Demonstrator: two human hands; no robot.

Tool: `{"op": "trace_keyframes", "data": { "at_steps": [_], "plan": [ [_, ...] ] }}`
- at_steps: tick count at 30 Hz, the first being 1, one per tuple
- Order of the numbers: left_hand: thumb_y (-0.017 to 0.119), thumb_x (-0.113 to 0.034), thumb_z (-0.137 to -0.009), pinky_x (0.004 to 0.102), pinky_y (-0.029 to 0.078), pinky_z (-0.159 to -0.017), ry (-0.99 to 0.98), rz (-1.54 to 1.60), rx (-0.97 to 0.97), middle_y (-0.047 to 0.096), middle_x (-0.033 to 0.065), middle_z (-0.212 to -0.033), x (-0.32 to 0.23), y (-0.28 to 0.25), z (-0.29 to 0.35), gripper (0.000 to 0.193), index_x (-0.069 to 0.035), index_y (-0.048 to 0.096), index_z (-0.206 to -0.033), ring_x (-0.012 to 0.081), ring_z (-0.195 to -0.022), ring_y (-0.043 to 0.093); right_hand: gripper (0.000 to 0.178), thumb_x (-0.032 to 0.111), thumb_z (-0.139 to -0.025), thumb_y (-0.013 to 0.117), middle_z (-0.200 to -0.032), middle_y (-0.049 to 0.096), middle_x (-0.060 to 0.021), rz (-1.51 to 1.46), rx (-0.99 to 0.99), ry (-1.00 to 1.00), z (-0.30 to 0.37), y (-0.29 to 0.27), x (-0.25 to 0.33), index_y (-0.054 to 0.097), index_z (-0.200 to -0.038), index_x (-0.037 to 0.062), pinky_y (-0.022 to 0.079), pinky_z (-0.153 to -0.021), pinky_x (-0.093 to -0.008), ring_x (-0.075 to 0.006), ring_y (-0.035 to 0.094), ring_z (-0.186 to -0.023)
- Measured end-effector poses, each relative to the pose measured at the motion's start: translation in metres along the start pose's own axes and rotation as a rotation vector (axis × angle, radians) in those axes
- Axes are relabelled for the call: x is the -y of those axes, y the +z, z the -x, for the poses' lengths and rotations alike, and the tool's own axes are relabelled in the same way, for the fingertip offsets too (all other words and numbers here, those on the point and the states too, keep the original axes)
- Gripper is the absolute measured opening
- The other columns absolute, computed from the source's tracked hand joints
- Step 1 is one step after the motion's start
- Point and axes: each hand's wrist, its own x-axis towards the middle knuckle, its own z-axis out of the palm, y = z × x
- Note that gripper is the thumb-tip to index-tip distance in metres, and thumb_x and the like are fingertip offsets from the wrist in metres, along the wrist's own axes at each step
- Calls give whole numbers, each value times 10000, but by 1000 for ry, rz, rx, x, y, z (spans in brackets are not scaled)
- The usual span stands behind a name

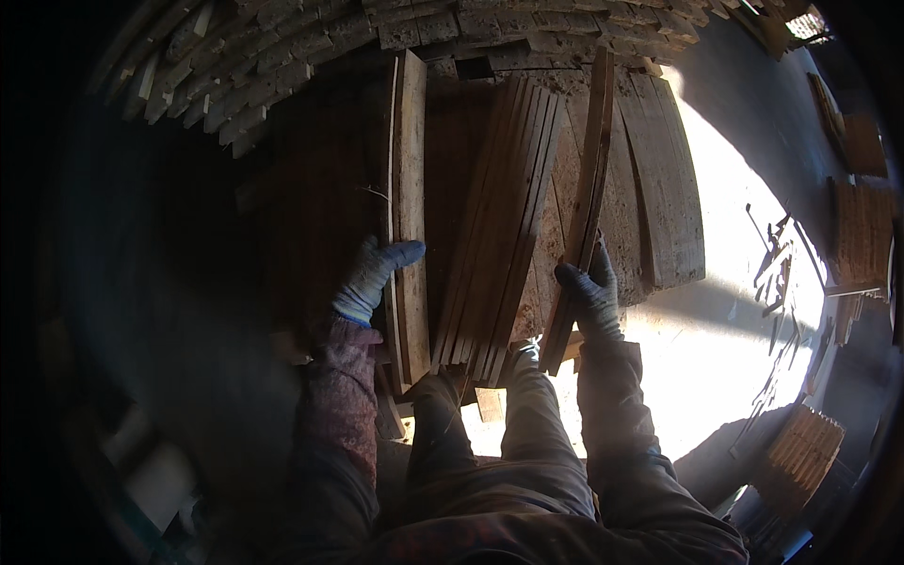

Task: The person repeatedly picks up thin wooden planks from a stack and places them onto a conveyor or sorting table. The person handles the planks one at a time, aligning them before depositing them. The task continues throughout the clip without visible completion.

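Observation:
My left hand, in a grey-blue work glove, grips a long wooden board standing on edge, its thumb over the near face; a second thin strip shows along the board's left side. Another board is in my gloved right hand, thumb on its left side and fingers mostly behind it. Between the two lies a row of several narrow boards, side by side and slanting up to the right. Neither hand touches that row. Under it is a surface of wide, worn planks.
A large stack of board ends rises along the far side. Past the planks to the right, sunlight falls on the floor, where loose wood scraps lie. Bundles of wood stand farther right. My legs are close to the near edge.

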Motion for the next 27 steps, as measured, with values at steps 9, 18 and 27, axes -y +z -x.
{"op": "trace_keyframes", "data": {
  "at_steps": [9, 18, 27],
  "plan": [
    [799, -222, -860, 340, 531, -995, -3, -306, 110, 693, 184, -1180, -26, 56, -7, 574, 72, 546, -1283, 240, -1121, 669, 1033, 386, -739, 883, -1482, 358, -243, 1006, 83, -41, -20, -13, -42, 325, -1525, 13, 430, -1089, -484, -392, 378, -1392],
    [693, -367, -953, 315, 539, -930, 196, -445, -38, 676, 90, -1135, -55, 75, 55, 471, -1, 626, -1242, 169, -1063, 645, 765, 281, -710, 926, -1035, 608, -114, 254, 375, 494, 37, 115, 15, 477, -1247, -29, 498, -955, -374, -222, 600, -1017],
    [679, -461, -948, 324, 512, -773, 348, -761, -215, 675, 33, -905, -15, 67, -25, 419, -49, 681, -1020, 144, -858, 623, 183, 139, -879, 766, -858, 664, -13, 143, -345, 134, 12, -245, 133, 670, -1021, 74, 521, -683, -262, -129, 628, -777]
  ]
}}
